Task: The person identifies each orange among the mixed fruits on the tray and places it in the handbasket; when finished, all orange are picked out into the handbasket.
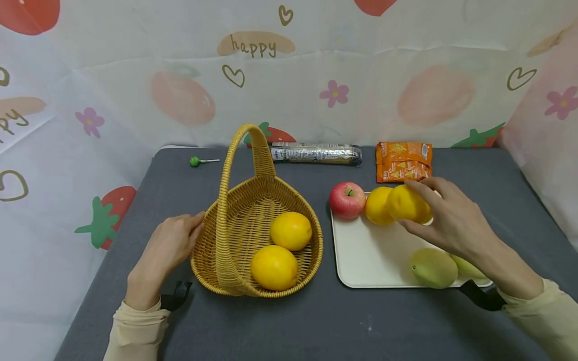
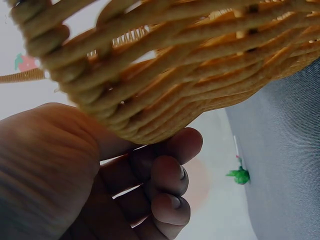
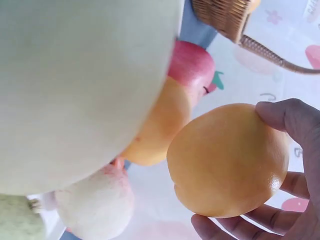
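Note:
My left hand [image 1: 173,235] grips the left rim of a woven basket [image 1: 311,205] with a tall handle. In the left wrist view its curled fingers [image 2: 170,175] sit against the wicker edge. Two yellow fruits [image 1: 291,231] lie inside the basket. My right hand [image 1: 451,220] holds a rounded yellow-orange fruit [image 3: 227,160] between thumb and fingers, above the far part of a white tray [image 1: 375,260]. Beside it are another yellow fruit [image 1: 378,205] and a red apple [image 1: 347,200]. A pinkish-white fruit [image 3: 97,202] shows in the right wrist view; my hand mostly hides it in the head view.
Pale green fruits [image 1: 433,268] lie at the tray's near right, partly under my right wrist. Along the back of the grey table [image 1: 316,326] are a silvery-black long packet [image 1: 316,153], an orange snack bag [image 1: 403,161] and a green lollipop [image 1: 194,161].

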Action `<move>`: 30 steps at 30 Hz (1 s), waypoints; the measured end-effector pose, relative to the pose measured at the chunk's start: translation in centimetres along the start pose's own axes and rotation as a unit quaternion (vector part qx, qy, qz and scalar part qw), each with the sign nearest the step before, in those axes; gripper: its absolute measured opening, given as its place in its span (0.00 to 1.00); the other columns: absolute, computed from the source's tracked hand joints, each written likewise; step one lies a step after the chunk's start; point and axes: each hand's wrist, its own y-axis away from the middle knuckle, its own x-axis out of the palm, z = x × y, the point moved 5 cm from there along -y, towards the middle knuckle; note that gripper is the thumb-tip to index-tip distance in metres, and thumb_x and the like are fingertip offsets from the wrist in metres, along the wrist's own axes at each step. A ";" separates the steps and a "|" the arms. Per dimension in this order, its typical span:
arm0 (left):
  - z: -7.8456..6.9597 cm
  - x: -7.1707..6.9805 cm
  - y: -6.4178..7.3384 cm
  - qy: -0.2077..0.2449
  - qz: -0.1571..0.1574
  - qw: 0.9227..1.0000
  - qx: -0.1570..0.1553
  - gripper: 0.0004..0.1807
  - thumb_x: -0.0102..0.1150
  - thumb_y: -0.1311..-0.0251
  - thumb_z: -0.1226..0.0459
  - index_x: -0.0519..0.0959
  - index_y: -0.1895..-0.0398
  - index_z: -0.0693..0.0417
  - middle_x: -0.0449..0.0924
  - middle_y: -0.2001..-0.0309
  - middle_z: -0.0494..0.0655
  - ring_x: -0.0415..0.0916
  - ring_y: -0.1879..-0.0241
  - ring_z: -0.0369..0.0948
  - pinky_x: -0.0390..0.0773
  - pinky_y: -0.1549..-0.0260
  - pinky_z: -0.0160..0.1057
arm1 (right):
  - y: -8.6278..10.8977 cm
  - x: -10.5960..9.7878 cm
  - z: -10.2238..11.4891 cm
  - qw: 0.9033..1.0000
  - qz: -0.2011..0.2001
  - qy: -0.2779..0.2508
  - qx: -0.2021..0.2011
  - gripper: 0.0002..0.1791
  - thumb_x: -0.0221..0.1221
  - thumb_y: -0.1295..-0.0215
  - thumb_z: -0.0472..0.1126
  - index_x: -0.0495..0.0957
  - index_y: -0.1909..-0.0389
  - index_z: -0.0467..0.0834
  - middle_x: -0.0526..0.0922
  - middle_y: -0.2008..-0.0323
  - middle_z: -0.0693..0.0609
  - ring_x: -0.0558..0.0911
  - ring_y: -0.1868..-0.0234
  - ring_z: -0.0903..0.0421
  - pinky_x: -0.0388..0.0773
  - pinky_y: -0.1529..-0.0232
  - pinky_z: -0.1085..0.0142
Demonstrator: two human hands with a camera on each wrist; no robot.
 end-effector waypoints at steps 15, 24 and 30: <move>0.0 0.0 -0.1 0.003 0.007 1.000 -0.002 0.19 0.55 0.33 0.66 0.78 0.42 0.66 0.81 0.71 0.55 0.77 0.74 0.46 0.77 0.71 0.48 | -3.3 0.2 4.6 0.992 -0.049 -0.046 -0.103 0.36 0.72 0.59 0.45 0.76 0.44 0.40 0.76 0.53 0.39 0.77 0.59 0.45 0.79 0.67 0.53; -0.2 -0.1 -0.1 -0.001 -0.003 1.000 0.007 0.18 0.56 0.34 0.67 0.78 0.43 0.67 0.82 0.71 0.56 0.78 0.74 0.48 0.78 0.71 0.49 | -5.4 1.6 9.5 0.982 -0.038 -0.069 -0.172 0.38 0.75 0.54 0.46 0.73 0.39 0.45 0.76 0.47 0.38 0.79 0.50 0.43 0.83 0.63 0.55; -0.1 -0.1 -0.1 0.000 -0.007 1.000 0.008 0.18 0.55 0.33 0.67 0.79 0.44 0.66 0.83 0.69 0.57 0.80 0.72 0.49 0.79 0.68 0.51 | -6.7 2.7 12.6 0.973 -0.031 -0.064 -0.219 0.38 0.74 0.50 0.48 0.71 0.37 0.46 0.75 0.45 0.40 0.79 0.47 0.45 0.83 0.58 0.57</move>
